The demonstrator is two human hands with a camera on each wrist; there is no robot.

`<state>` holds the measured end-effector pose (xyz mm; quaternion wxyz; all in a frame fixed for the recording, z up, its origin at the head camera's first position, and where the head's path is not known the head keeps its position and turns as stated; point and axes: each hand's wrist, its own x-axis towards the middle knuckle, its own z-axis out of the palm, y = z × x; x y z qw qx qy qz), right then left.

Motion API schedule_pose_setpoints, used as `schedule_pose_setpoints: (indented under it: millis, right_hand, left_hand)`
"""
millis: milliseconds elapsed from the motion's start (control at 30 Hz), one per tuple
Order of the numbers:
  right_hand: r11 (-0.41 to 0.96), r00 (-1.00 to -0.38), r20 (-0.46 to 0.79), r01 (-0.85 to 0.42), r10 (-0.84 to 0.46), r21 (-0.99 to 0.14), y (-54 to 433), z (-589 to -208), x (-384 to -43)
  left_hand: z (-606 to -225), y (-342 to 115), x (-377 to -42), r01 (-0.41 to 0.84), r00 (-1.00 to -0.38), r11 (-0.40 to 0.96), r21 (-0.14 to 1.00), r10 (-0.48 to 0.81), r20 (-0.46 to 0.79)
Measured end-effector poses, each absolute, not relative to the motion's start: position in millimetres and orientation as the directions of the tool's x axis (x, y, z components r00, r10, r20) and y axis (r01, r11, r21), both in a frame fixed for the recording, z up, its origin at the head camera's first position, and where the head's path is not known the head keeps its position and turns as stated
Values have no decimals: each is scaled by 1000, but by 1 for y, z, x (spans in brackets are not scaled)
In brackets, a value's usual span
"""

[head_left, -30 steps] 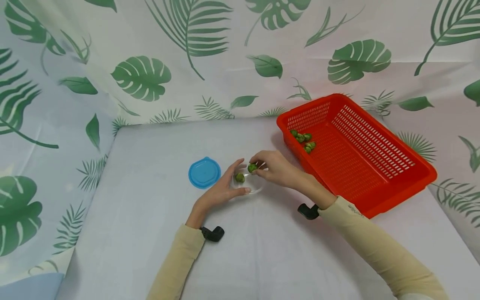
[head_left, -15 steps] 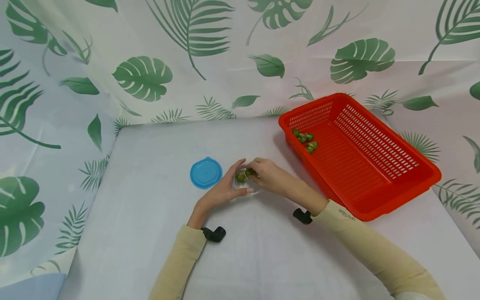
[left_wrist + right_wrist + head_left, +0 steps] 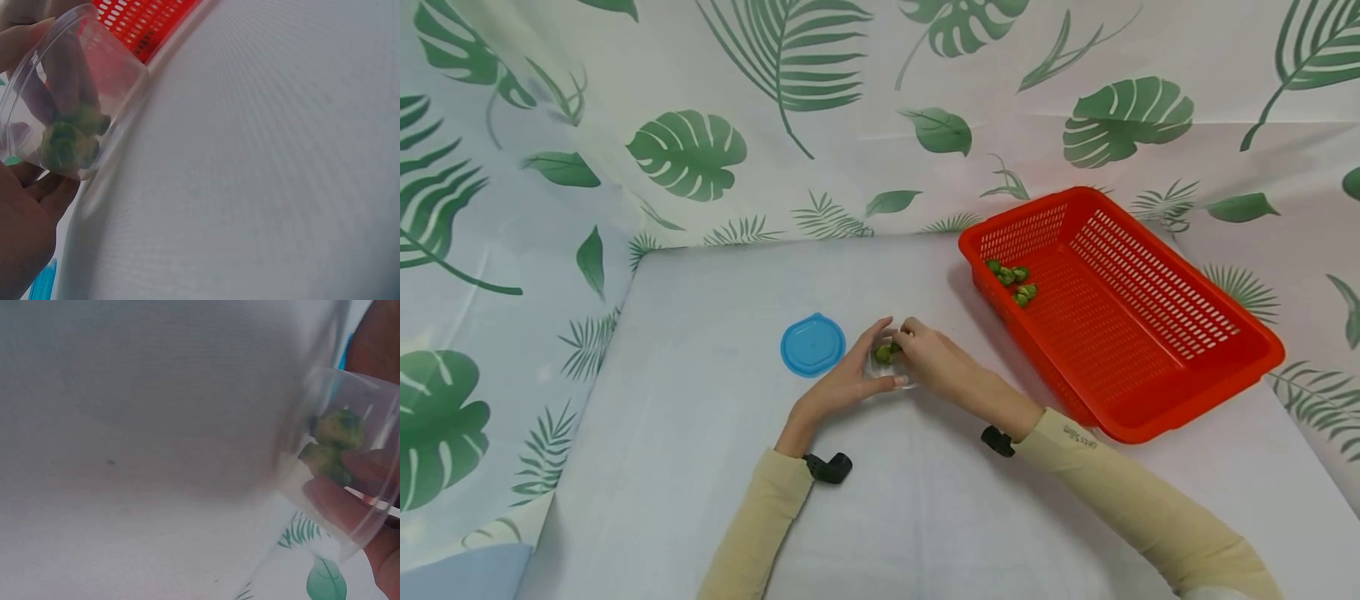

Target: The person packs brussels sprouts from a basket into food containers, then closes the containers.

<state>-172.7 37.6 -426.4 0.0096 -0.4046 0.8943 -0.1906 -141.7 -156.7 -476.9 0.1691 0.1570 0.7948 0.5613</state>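
The left hand curves round a clear plastic cup on the table; inside it, the right hand pinches one Brussels sprout touching another sprout. Beyond lie a blue lid and a red basket holding more sprouts.

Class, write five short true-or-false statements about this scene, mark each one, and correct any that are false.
1. The left hand holds the clear cup. True.
2. The blue lid covers the clear cup. False: the blue lid lies on the table.
3. The right hand reaches into the clear cup. True.
4. The red basket has nothing in it. False: several sprouts lie there.
5. Two sprouts show inside the clear cup. True.
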Motion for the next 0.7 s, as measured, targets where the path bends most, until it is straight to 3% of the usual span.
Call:
schedule_pose_setpoints:
  millis: [700]
  right_hand:
    - [589, -657, 169, -742, -735, -321, 44, -421, -174]
  left_hand:
    - [-477, -156, -140, 52, -899, 329, 943, 427, -100]
